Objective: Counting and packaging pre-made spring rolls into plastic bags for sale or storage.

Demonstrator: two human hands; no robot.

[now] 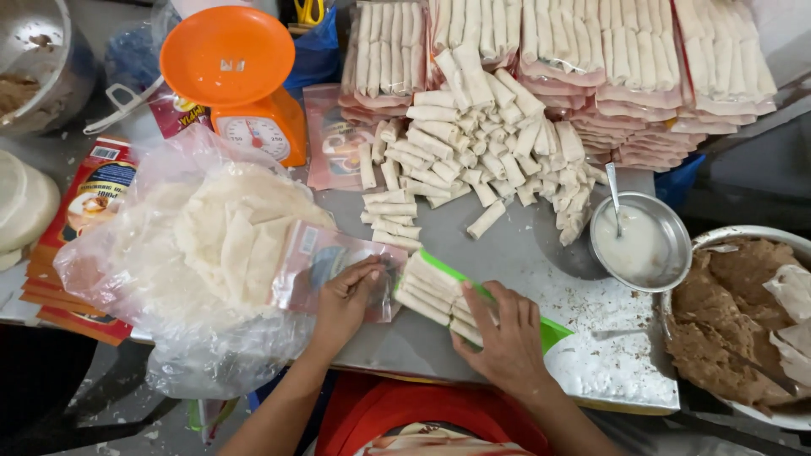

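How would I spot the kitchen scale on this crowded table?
Start at the heap of loose white rolls in the middle of the table, then look left past the flat packets. The kitchen scale stands there, the only bright orange thing, with a round pan above a white dial.

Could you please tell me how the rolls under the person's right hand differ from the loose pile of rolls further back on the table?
The rolls on the green tray lie side by side in one neat row, pressed by the right hand; the loose pile is heaped at mixed angles, untouched. The tray row holds few rolls; the pile holds many. Both are pale, slim wrapped rolls.
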